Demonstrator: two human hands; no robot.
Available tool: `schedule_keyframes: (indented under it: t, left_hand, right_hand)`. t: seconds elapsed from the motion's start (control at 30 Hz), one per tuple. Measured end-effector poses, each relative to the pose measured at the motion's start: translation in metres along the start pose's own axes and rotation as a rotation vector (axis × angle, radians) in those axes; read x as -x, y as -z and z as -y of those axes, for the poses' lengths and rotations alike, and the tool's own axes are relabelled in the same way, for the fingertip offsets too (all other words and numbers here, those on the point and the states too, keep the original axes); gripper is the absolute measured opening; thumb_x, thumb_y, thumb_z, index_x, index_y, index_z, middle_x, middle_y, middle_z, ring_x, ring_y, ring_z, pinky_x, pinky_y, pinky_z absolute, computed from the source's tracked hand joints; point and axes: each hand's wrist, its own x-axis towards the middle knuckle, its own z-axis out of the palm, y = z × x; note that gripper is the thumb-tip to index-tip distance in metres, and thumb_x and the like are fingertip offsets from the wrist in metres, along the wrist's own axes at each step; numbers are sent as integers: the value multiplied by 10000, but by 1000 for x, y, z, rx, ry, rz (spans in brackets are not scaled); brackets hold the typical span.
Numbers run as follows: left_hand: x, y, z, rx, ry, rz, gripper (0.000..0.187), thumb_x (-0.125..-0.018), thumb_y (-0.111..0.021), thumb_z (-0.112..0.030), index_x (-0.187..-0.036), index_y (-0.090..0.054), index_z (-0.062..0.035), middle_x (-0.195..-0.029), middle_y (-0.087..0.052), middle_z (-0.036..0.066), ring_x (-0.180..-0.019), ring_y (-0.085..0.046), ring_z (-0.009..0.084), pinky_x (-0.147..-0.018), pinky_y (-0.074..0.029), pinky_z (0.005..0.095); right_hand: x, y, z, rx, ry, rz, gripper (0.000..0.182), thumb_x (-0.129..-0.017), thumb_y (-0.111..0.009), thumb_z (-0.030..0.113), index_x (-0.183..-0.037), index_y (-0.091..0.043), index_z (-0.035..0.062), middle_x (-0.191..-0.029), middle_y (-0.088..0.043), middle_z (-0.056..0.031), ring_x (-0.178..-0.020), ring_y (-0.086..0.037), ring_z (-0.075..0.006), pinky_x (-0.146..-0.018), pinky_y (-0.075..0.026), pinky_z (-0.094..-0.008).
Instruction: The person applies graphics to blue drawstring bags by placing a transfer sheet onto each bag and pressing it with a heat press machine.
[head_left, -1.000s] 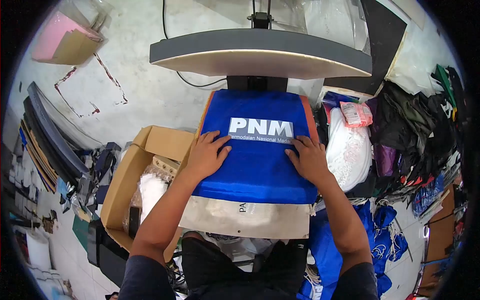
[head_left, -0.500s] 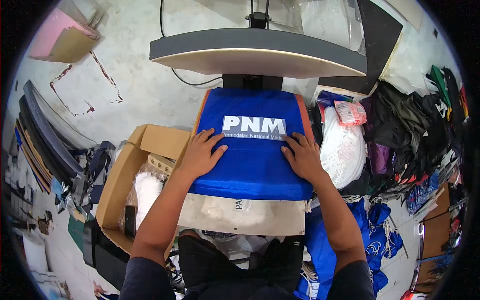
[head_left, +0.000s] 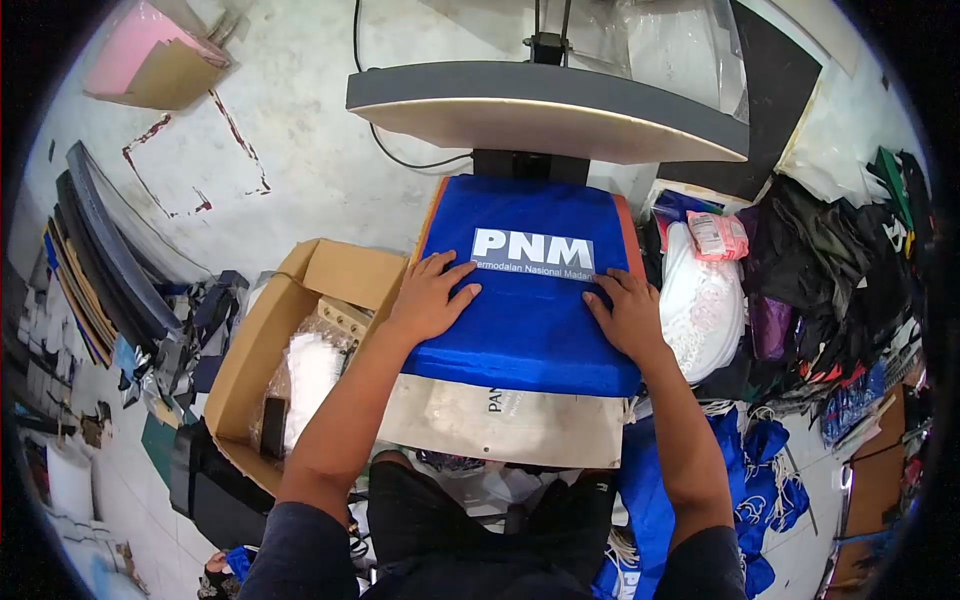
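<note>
A blue cloth bag [head_left: 515,345] lies flat over the lower plate of a heat press. On it sits a transfer film [head_left: 533,254] with white "PNM" letters and a smaller line of text below. My left hand [head_left: 437,298] rests on the cloth with fingers spread, fingertips at the film's lower left corner. At the lower right corner, my right hand [head_left: 630,312] lies open, its fingers touching the cloth and the film's edge. Above and behind, the press's upper plate [head_left: 550,115] is raised. A cream printed sheet [head_left: 450,415] sticks out under the cloth's near edge.
A cardboard box [head_left: 235,390] holding plastic-wrapped items stands at the left. White pieces [head_left: 690,310] and a pink packet [head_left: 718,237] are stacked at the right, beside dark cloth [head_left: 810,260]. Blue bags with white cords [head_left: 765,490] lie on the floor.
The whole view has shifted slightly, so the press and hands appear farther right. Both hands keep about the same place on the cloth and film.
</note>
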Motion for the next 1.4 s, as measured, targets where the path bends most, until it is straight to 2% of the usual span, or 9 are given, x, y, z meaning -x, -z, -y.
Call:
schedule_keyframes:
  t: [0.6,0.83,0.93,1.0,1.1,1.13,1.2,1.33,1.4]
  left_hand:
    - [-1,-2,3,0,-5,-3,444,-943,-590,-410,-1282,-643,-129,-1389,-529,202,-1307,-462,394,-1118,-330,472]
    - [-4,-11,16,145,-48,-67,433,-933,-629,-361,-1271,-639,-91,-1345,-569,203,-1255,-525,369,-1075,-395,448]
    - [-4,6,32,590,141,-265,408,-930,-667,-303,-1252,-640,-55,-1266,-634,151,-1164,-597,254,-995,-463,379]
    - [12,41,59,612,299,-470,368,-932,-669,-281,-1214,-658,-46,-1146,-680,105,-1091,-610,187,-948,-476,331]
    - [75,88,126,525,419,-673,313,-907,-657,-230,-1124,-672,-6,-972,-706,110,-849,-655,196,-818,-520,317]
    - [107,94,151,560,442,-741,299,-903,-660,-228,-1097,-678,-1,-923,-710,105,-806,-654,184,-795,-521,306]
    - [180,101,189,235,735,-644,276,-896,-667,-222,-1064,-686,-3,-901,-710,111,-821,-656,164,-793,-516,292]
    - [316,69,242,78,1093,55,459,-814,-739,-368,-1105,-690,-15,-1009,-710,202,-983,-686,309,-872,-523,369]
    - [381,22,268,-74,1018,144,559,-759,-774,-446,-1123,-692,-30,-1093,-685,228,-1072,-650,347,-928,-508,410]
  right_hand:
    - [0,-2,-1,-21,-17,58,397,-914,-626,401,-1159,-681,94,-1251,-635,-148,-1187,-576,-309,-1007,-400,-487]
    - [-5,2,-5,-118,11,151,370,-899,-666,328,-1141,-670,49,-1178,-664,-187,-1069,-638,-374,-923,-492,-471]
    - [-1,7,-6,-282,-101,37,461,-934,-646,318,-1283,-576,25,-1264,-603,-221,-1183,-576,-370,-1009,-435,-425]
    - [10,22,-11,-223,-213,-32,457,-955,-633,296,-1308,-563,13,-1274,-609,-186,-1196,-571,-314,-1038,-405,-386]
    - [56,44,-35,-237,-96,-116,328,-986,-592,166,-1254,-594,-23,-1237,-632,-155,-1166,-585,-258,-1026,-419,-358]
    - [76,55,-23,-307,-193,-116,309,-995,-580,152,-1235,-595,-41,-1240,-633,-150,-1152,-592,-243,-1014,-429,-352]
    - [131,56,-42,-356,-222,-170,266,-1010,-565,132,-1189,-586,-64,-1182,-628,-163,-1101,-598,-234,-970,-455,-333]
    - [223,63,-25,-335,-331,-136,216,-1028,-528,120,-1138,-581,-58,-1040,-602,-116,-921,-572,-192,-829,-486,-314]
    - [250,58,2,-438,-374,-166,186,-1015,-546,118,-1102,-595,-40,-993,-593,-99,-862,-549,-178,-781,-481,-311]
